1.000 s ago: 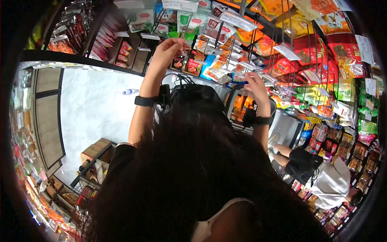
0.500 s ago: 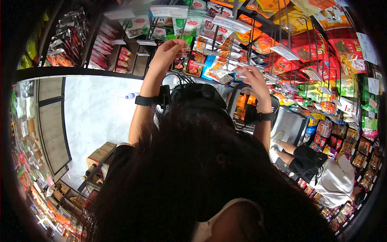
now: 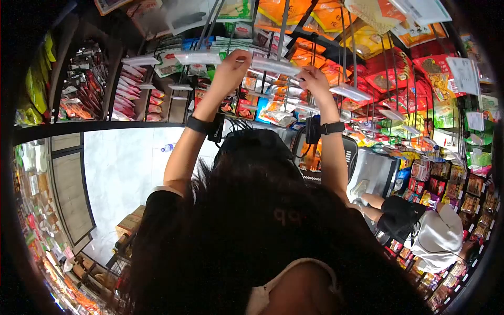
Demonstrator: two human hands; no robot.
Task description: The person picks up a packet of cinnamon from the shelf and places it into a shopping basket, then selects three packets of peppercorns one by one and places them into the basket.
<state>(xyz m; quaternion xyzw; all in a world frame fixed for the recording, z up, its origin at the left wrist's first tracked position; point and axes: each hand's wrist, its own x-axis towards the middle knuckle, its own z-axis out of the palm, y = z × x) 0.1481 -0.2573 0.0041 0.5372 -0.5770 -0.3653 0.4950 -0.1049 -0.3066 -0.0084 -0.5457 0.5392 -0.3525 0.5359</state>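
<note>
Runs red, orange and yellow across the hanging packets
Shows whitish on the label strip, black on the wristbands, brown on the box

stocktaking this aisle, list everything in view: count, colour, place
glossy food packets: many, red, orange, yellow, green, ahead and right
slim plastic packets: many, pink and white, upper left
flat price-tag holders: several, clear and white, ahead
long plastic strip: one, clear, between the hands
small plastic bottle: one, white and blue, pale floor
cardboard box: at least one, brown, lower left
slotted basket: one, black, right of centre
other person: one, white-and-black clothing, lower right
left hand, right hand: two, bare, near strip's ends
</note>
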